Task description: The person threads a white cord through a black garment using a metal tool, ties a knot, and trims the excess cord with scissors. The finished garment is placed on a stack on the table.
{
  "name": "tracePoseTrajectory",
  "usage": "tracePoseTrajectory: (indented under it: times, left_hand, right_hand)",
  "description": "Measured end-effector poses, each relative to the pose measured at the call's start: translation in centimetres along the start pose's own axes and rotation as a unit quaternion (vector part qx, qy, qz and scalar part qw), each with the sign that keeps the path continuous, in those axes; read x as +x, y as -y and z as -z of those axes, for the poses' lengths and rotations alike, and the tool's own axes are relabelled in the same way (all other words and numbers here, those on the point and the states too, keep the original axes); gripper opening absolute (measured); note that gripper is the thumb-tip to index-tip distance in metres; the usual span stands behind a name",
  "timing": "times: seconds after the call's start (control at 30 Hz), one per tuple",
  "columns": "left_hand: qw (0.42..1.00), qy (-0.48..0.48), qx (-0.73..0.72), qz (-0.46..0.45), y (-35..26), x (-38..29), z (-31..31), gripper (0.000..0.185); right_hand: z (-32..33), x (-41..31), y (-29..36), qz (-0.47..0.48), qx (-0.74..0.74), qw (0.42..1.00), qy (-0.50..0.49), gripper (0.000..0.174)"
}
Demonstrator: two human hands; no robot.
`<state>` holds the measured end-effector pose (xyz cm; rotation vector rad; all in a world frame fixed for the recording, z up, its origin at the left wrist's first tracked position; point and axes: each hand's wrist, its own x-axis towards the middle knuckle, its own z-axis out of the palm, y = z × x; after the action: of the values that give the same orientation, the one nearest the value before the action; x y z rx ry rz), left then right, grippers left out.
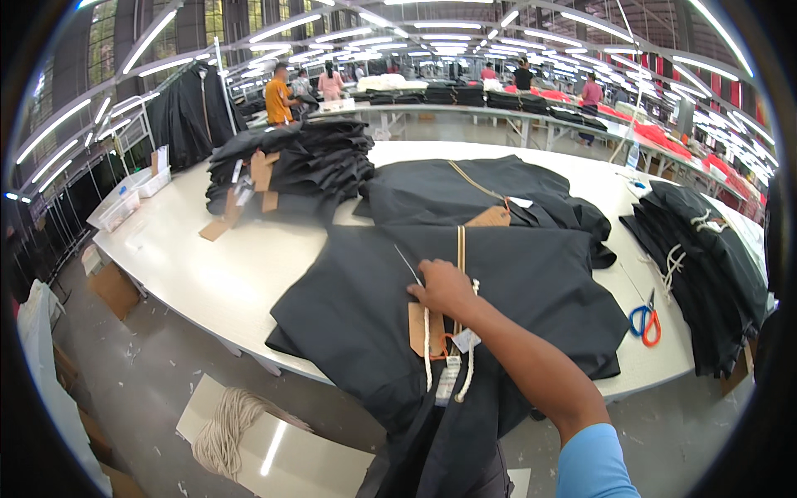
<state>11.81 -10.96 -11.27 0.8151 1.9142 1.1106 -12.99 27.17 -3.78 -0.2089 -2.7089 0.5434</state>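
Observation:
My right hand point(445, 289) reaches in from the lower right in a light blue sleeve. It pinches a thin metal needle-like tool point(406, 264) that points up and left. Under the hand lies a black jacket point(535, 292), spread flat with its hood end towards me and over the table edge. A white drawcord point(427, 348) runs from beneath my fingers down to the hood opening; a second cord end point(468, 367) lies beside it. Between them are a brown card tag point(425, 327) and a white care label point(448, 380). My left hand is out of view.
Scissors point(645, 320) with blue and orange handles lie right on the white table point(187, 261). Black garments are stacked at the back left point(299, 168) and right point(703, 267); another jacket point(423, 193) lies beyond. A cord bundle point(224, 429) rests on a low board. People stand farther off.

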Motion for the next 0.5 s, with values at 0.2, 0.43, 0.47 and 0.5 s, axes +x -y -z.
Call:
tracePoseTrajectory:
  times: [0.2, 0.43, 0.47, 0.5]
  left_hand:
    - [0.999, 0.036, -0.019, -0.002, -5.7, 0.1, 2.8, 0.051]
    - [0.956, -0.05, -0.223, 0.184, 2.8, 0.8, -2.3, 0.028]
    - [0.976, -0.026, -0.155, 0.147, 3.8, 0.9, -2.3, 0.025]
    - [0.994, -0.035, -0.055, 0.092, 3.0, 0.8, -2.0, 0.024]
  right_hand:
    - [2.3, 1.2, -1.9, -0.087, 0.056, 0.994, -0.039, 0.019]
    - [6.3, -0.5, -6.3, -0.203, 0.054, 0.978, 0.013, 0.03]
    - [5.7, -0.4, -7.7, -0.183, 0.075, 0.98, 0.021, 0.031]
    - [5.4, -0.7, -8.3, -0.188, 0.098, 0.977, 0.034, 0.032]
